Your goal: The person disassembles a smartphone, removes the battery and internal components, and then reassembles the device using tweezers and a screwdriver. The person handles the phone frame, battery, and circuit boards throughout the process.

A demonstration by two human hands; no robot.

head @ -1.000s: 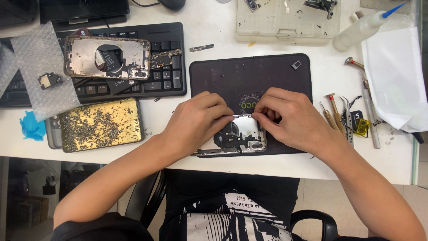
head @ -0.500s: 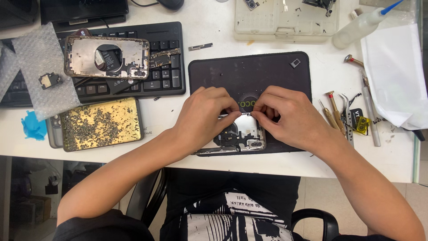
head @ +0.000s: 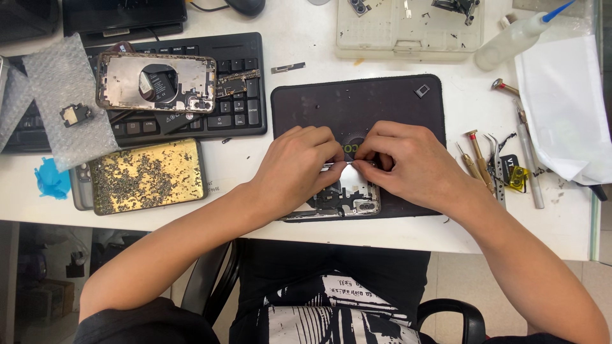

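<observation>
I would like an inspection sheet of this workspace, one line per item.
Surface: white table with a dark mat.
Job's things: opened phone on the mat, partly under both hands.
Clutter: keyboard bearing a phone shell; gold back cover; screwdrivers; squeeze bottle; parts tray.
Grippers: left hand and right hand pinch a small metal part.
Cables: one at the top edge.
Surroundings: chair arm.
</observation>
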